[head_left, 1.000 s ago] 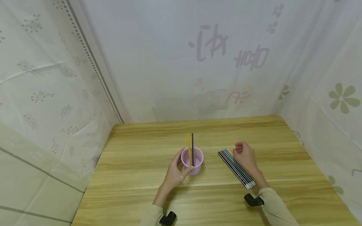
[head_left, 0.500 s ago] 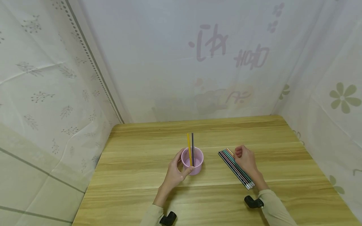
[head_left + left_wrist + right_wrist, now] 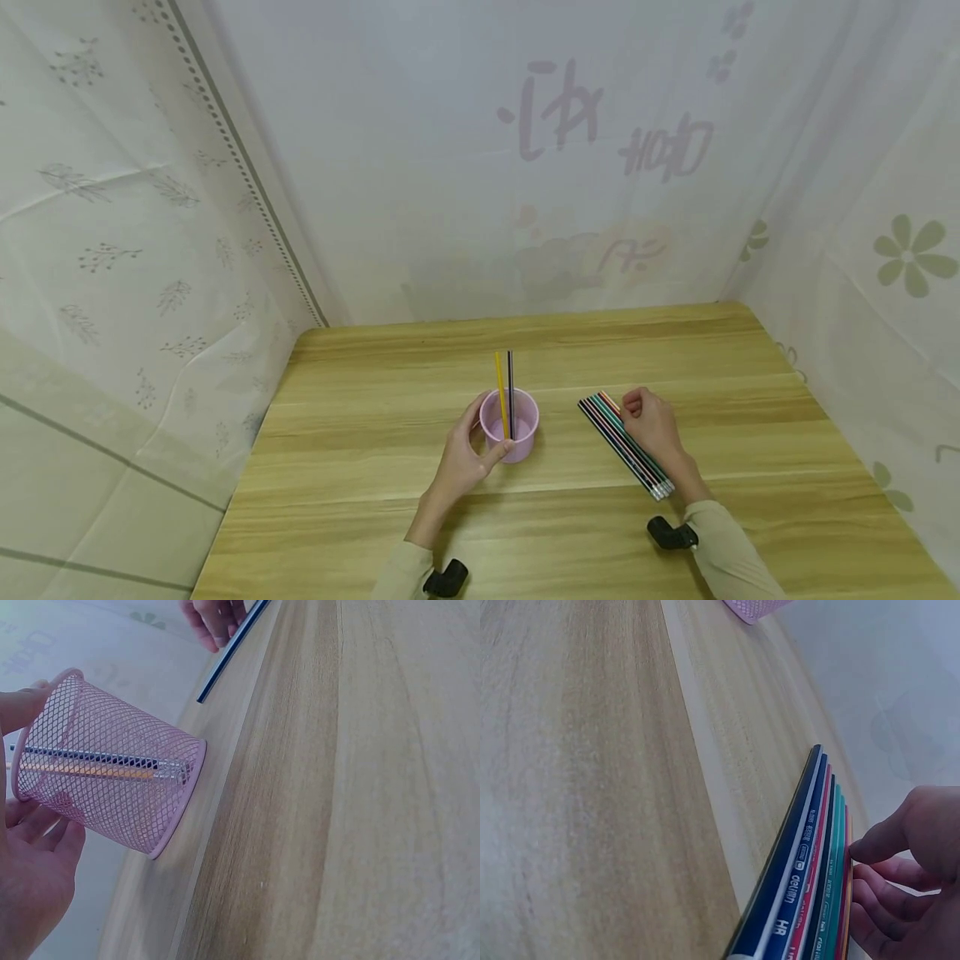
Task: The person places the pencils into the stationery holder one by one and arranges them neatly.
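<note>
A pink mesh pencil holder (image 3: pixel 517 451) stands upright on the table, with a yellow pencil (image 3: pixel 501 387) and a dark striped pencil (image 3: pixel 512 383) inside. My left hand (image 3: pixel 463 462) grips it around the side, thumb at the near rim, fingers behind. To the right, several pencils (image 3: pixel 795 877) lie side by side in a slanted row, silver ends toward me. My right hand (image 3: pixel 654 427) is at the row's right edge, its fingers curled. In the right wrist view, thumb and index fingertips (image 3: pixel 857 849) pinch at the outermost orange-edged pencil (image 3: pixel 848 889).
The wood-grain table (image 3: pixel 360 400) reaches back to a pale printed curtain (image 3: pixel 420 167). More patterned cloth hangs on the left and right sides. A black wrist device (image 3: pixel 672 533) sits by the right sleeve, another black device (image 3: pixel 446 579) by the left.
My right hand has come slightly toward me along the row's right edge, its fingers drawn in more. The left hand and the pencil holder stay in place.
</note>
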Tool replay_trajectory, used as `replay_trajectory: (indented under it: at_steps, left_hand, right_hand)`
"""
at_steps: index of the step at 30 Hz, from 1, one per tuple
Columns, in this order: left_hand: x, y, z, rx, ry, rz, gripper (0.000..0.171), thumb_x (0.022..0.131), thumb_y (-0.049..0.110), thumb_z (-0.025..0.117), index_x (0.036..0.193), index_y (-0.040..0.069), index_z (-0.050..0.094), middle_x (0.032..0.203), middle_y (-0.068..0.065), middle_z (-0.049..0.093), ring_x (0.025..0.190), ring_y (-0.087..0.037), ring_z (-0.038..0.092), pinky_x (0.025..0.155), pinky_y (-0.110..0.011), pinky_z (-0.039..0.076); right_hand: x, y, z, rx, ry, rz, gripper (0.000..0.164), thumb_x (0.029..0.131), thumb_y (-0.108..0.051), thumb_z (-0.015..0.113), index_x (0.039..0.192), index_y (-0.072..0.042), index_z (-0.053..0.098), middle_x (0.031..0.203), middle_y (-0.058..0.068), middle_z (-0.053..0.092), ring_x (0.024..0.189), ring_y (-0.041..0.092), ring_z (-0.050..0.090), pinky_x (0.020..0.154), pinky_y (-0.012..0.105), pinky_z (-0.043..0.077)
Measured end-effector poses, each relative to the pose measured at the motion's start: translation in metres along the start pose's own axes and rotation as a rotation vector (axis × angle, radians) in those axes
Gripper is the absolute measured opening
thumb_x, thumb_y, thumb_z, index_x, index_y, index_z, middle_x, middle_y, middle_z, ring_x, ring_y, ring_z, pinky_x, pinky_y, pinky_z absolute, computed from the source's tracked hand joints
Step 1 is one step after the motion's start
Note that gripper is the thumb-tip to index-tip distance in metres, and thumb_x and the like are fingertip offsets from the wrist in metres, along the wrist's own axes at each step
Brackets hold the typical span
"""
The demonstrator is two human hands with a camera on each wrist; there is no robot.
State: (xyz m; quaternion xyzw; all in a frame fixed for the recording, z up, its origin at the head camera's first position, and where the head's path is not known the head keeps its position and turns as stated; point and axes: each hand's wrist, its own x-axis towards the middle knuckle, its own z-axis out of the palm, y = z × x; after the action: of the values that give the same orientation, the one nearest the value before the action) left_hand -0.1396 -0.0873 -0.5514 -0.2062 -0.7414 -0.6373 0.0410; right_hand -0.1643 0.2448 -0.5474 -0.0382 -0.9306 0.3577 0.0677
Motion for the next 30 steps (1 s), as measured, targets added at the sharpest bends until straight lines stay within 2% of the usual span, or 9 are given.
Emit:
replay_trajectory:
  at_steps: [5, 11, 19, 30]
  left_hand:
    - [0.0, 0.003, -0.001, -0.013, -0.004, 0.008, 0.083, 0.084, 0.006, 0.082, 0.153, -0.001, 0.037, 0.15, -0.024, 0.048, 0.137, -0.041, 0.05, 0.117, -0.048, 0.043]
    - [0.0, 0.002, -0.001, -0.032, 0.002, 0.031, 0.082, 0.083, 0.003, 0.082, 0.152, -0.003, 0.038, 0.149, -0.027, 0.048, 0.136, -0.044, 0.05, 0.116, -0.053, 0.043]
    - [0.0, 0.002, 0.0, -0.022, -0.005, 0.015, 0.083, 0.084, 0.006, 0.082, 0.153, -0.001, 0.037, 0.15, -0.025, 0.047, 0.137, -0.042, 0.05, 0.117, -0.049, 0.043]
    - [0.0, 0.0, 0.0, -0.011, -0.016, 0.011, 0.083, 0.085, 0.01, 0.082, 0.153, 0.001, 0.037, 0.151, -0.024, 0.047, 0.139, -0.042, 0.048, 0.118, -0.046, 0.042]
  right_hand:
    - [0.0, -0.002, 0.0, -0.008, -0.018, -0.007, 0.012, 0.089, -0.002, 0.065, 0.098, 0.006, 0.066, 0.089, 0.02, 0.07, 0.08, 0.03, 0.067, 0.069, 0.038, 0.059]
    - [0.001, -0.004, 0.001, -0.022, -0.048, 0.011, 0.014, 0.088, -0.004, 0.067, 0.098, 0.005, 0.067, 0.088, 0.018, 0.07, 0.078, 0.027, 0.066, 0.066, 0.033, 0.057]
    - [0.002, -0.008, 0.002, -0.044, -0.084, -0.002, 0.013, 0.088, -0.004, 0.069, 0.096, 0.006, 0.068, 0.083, 0.014, 0.067, 0.074, 0.022, 0.062, 0.062, 0.027, 0.051]
    - [0.005, -0.014, -0.004, -0.04, -0.081, -0.038, 0.01, 0.091, -0.003, 0.069, 0.097, 0.004, 0.068, 0.086, 0.014, 0.068, 0.077, 0.023, 0.063, 0.066, 0.031, 0.053]
